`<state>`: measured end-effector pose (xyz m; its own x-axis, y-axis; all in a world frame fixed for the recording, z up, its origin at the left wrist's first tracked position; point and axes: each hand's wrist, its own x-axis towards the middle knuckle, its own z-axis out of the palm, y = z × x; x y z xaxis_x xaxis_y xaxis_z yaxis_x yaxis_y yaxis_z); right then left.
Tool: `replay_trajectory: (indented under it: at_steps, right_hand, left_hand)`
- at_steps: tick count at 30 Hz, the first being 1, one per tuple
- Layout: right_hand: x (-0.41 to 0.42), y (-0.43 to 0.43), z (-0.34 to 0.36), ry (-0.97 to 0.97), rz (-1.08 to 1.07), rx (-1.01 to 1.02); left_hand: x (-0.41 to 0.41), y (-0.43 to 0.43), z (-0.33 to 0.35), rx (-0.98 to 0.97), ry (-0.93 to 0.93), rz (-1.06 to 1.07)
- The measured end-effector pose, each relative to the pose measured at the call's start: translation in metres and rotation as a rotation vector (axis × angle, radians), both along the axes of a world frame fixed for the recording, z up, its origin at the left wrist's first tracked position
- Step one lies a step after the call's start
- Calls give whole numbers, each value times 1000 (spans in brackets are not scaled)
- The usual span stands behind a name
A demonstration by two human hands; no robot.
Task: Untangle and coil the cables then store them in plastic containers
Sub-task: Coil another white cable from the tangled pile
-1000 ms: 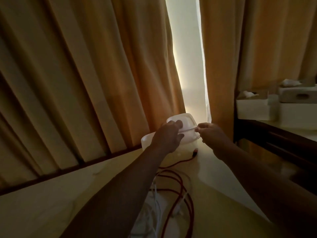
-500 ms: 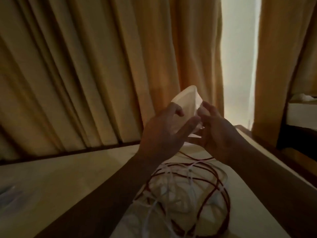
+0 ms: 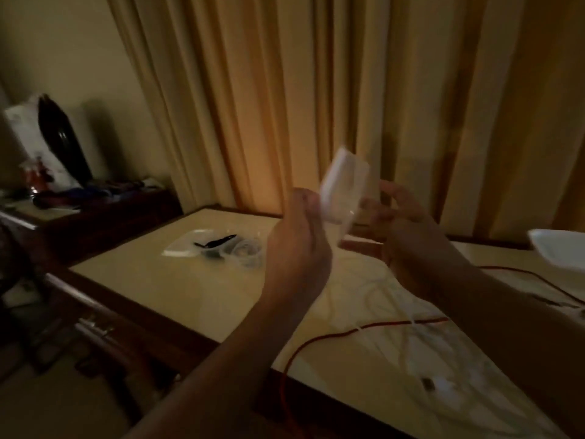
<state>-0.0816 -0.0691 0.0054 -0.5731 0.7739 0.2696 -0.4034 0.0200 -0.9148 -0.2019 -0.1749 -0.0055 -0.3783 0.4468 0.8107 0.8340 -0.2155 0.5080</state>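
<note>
A translucent plastic container is held tilted on edge above the table, blurred by motion. My left hand grips its left rim with curled fingers. My right hand holds its right side and underside. Below my arms a red cable lies tangled with white cables on the cream tabletop. At the table's far left, an open plastic container lies beside a black cable and a coiled whitish cable.
Another white container sits at the right edge. Orange curtains hang behind the table. A dark sideboard with clutter and a black object stands at the left. The table has a dark wooden edge.
Both hands lifted the container from the table's far edge and tilted it upright. The view has swung left, now showing the table's left end and the sideboard.
</note>
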Motion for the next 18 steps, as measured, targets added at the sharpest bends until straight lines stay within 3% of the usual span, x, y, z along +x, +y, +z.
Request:
replay_trajectory:
  at_steps: [2,5,12,18]
  right_hand:
    - [-16,-6,-1,17,66,-90]
    - [-37,-22,4,-136,134,-98]
    - [-65,-32,-9,-180,35,-82]
    - [-57,-23,-24,-80,62,-212]
  left_hand:
    - [-15,-12,-1,-3,30,27]
    - [-24,-21,-16,-109,135,18]
    - [-38,-27,-34,-68,7,-13]
    - [-74,-32,-29,69,-520,42]
